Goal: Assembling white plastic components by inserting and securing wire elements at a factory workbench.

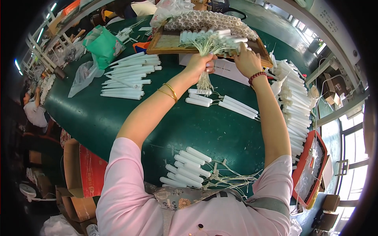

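Observation:
My left hand (pixel 200 64) is closed around a bundle of thin pale wires (pixel 205 46), whose strands fan out above the fist and hang below it. My right hand (pixel 247 62) reaches to the front right of a wood-framed tray (pixel 164 50). Its fingers curl down at the white tubes there; what they grip is hidden. Inside the tray lie short white tubes (pixel 189 37) and a heap of clear, round-ended tubes (pixel 212 20). Below my hands, wired white tubes (pixel 238 107) rest on the green table (pixel 157 126).
More white tubes lie at the left (pixel 128 78); wired ones (pixel 185 168) sit close to my body. A tall stack of white tubes (pixel 295 108) lines the right edge, beside a red box (pixel 315 169). A green bag (pixel 103 46) stands far left. Another person (pixel 36 112) sits beyond.

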A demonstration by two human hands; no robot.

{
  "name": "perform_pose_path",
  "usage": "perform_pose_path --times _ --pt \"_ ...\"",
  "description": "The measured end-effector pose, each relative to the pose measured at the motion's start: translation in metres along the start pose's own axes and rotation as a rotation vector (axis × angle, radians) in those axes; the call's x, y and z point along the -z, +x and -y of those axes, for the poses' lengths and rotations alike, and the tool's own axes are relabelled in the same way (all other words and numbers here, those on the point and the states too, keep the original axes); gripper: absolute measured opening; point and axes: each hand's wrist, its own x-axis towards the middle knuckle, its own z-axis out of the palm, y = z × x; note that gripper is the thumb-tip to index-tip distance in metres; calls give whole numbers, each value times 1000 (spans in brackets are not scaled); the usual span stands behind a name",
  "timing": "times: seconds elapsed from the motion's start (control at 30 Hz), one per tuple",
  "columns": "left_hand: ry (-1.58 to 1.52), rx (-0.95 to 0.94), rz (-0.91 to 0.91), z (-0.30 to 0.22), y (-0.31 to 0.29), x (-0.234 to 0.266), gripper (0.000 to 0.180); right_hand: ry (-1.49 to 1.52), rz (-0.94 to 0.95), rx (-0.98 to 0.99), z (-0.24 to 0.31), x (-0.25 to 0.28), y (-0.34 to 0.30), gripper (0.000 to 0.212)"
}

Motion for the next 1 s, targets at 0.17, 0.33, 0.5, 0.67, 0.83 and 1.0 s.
perform_pose_path --times 0.17,0.33,0.5,0.67,0.83,1.0 --pt "42 -39 -39 -9 -9 31 27 187 105 67 30 -2 15 77" --pt "112 -117 -165 -30 -30 66 26 269 102 184 53 -16 32 81" --pt "400 -93 -139 -48 -45 109 32 364 139 215 65 -16 39 83" --pt "840 -88 -56 -41 -43 123 32 410 -32 276 23 -10 14 71" --pt "743 -100 -216 -28 -40 142 47 486 -166 331 -19 39 -57 43" --pt "721 -492 -477 -10 -80 148 61 648 305 131 -55 115 -187 29"
